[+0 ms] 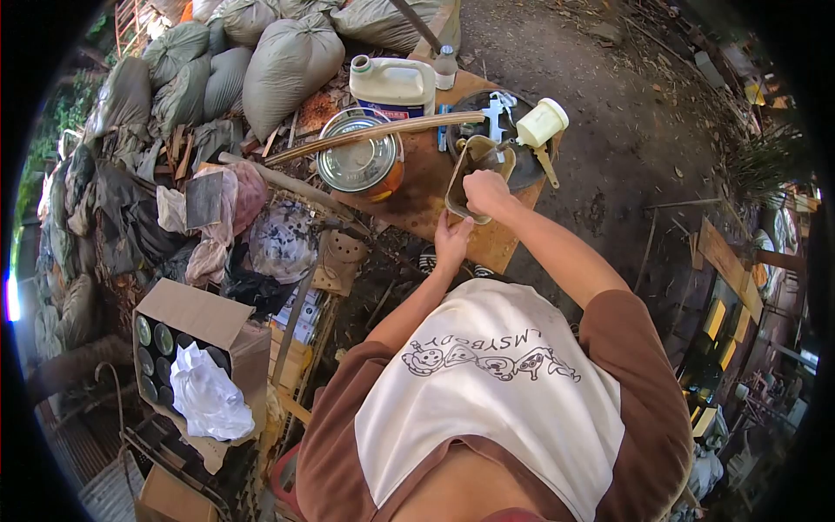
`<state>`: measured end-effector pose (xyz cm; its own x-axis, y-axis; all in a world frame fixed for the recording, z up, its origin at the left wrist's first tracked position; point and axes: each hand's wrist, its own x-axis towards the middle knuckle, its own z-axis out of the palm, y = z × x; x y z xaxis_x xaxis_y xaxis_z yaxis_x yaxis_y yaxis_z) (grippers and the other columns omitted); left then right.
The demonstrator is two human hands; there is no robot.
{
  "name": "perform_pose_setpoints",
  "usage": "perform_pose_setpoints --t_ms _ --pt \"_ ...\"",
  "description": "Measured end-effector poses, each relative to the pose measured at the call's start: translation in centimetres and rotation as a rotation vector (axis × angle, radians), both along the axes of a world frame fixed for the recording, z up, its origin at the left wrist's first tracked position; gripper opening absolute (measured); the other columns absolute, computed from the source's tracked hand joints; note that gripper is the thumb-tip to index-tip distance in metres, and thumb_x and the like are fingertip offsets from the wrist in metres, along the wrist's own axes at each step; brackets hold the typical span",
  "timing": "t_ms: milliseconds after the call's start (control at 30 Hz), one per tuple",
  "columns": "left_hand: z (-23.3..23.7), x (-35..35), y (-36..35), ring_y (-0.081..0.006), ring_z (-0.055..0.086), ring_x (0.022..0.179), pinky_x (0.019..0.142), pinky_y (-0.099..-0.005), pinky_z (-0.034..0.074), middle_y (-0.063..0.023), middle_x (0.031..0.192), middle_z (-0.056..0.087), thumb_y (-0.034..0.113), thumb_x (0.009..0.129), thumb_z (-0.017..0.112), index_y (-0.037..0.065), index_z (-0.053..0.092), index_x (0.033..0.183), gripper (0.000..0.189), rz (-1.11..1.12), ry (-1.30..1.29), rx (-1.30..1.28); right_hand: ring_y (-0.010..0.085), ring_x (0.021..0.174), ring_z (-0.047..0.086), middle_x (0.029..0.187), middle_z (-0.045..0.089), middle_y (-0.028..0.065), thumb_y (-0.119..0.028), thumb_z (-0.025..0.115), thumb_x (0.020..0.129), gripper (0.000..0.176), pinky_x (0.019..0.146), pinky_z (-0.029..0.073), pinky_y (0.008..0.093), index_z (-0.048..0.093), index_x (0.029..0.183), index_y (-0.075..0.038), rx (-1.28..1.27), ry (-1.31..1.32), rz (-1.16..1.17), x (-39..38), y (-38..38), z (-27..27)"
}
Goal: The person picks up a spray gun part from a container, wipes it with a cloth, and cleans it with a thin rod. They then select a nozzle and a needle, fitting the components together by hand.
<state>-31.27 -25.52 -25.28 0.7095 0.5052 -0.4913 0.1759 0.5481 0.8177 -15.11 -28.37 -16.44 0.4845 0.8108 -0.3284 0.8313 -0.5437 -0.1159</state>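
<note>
My left hand [452, 242] grips the near edge of a cut-open plastic container [456, 190], which is dirty and tan inside. Closed into a fist, my right hand [489, 191] is over the container's opening; whatever it holds is hidden. Just beyond lies a spray gun [497, 117] with a pale cup [541, 123], over a round dark tray [522, 178]. A long wooden strip [374, 136] crosses a metal paint can [355, 165] to the left and reaches toward the spray gun.
On the wooden board [474, 85] stand a white jug [391, 84] and a small bottle [445, 70]. Full sacks [291, 74] are piled behind. At lower left sits an open cardboard box [196, 304] of cans with crumpled white plastic [209, 396] on top.
</note>
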Motion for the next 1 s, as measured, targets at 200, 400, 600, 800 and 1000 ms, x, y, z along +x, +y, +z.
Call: perform_pose_setpoints --t_ms 200,400,600,800,1000 --pt "-1.3 -0.5 0.2 -0.0112 0.064 0.090 0.070 -0.0253 0.049 -0.0082 0.106 0.073 0.027 0.094 0.077 -0.006 0.021 0.160 0.092 -0.036 -0.029 0.013 0.0355 0.084 0.077 0.086 0.076 0.0194 -0.013 0.078 0.067 0.015 0.074 0.062 0.0458 0.078 0.080 -0.006 -0.011 -0.055 -0.018 1.0 -0.6 1.6" --pt "-1.6 0.0 -0.2 -0.0078 0.058 0.078 0.065 -0.0243 0.047 -0.0086 0.106 0.073 0.024 0.096 0.076 -0.006 0.025 0.158 0.086 0.025 -0.060 0.030 0.0374 0.084 0.076 0.084 0.076 0.0211 -0.011 0.075 0.067 0.014 0.074 0.062 0.0466 0.077 0.079 -0.002 0.002 -0.046 0.033 0.1 0.1 1.0" --pt "-3.1 -0.1 -0.1 -0.0066 0.056 0.073 0.063 -0.0228 0.045 -0.0071 0.101 0.074 0.020 0.096 0.075 -0.008 0.026 0.156 0.082 0.025 -0.089 0.091 0.0382 0.082 0.076 0.083 0.075 0.0217 -0.011 0.075 0.066 0.015 0.075 0.062 0.0459 0.078 0.078 -0.002 -0.035 -0.038 0.034 -0.6 0.6 -1.0" --pt "-3.1 -0.1 0.0 -0.0070 0.056 0.073 0.063 -0.0236 0.045 -0.0071 0.100 0.073 0.020 0.096 0.076 -0.009 0.024 0.157 0.085 0.025 -0.094 0.078 0.0379 0.088 0.076 0.089 0.076 0.0243 -0.012 0.076 0.069 0.017 0.078 0.062 0.0459 0.078 0.081 -0.001 -0.083 -0.007 -0.087 -0.5 0.6 -1.4" --pt "-3.2 -0.1 0.1 -0.0089 0.060 0.078 0.065 -0.0245 0.046 -0.0098 0.103 0.074 0.021 0.095 0.076 -0.010 0.022 0.158 0.088 0.021 -0.059 0.075 0.0382 0.088 0.076 0.090 0.076 0.0237 -0.012 0.074 0.071 0.016 0.078 0.062 0.0466 0.078 0.082 -0.001 -0.056 0.016 -0.087 -0.3 0.5 0.4"
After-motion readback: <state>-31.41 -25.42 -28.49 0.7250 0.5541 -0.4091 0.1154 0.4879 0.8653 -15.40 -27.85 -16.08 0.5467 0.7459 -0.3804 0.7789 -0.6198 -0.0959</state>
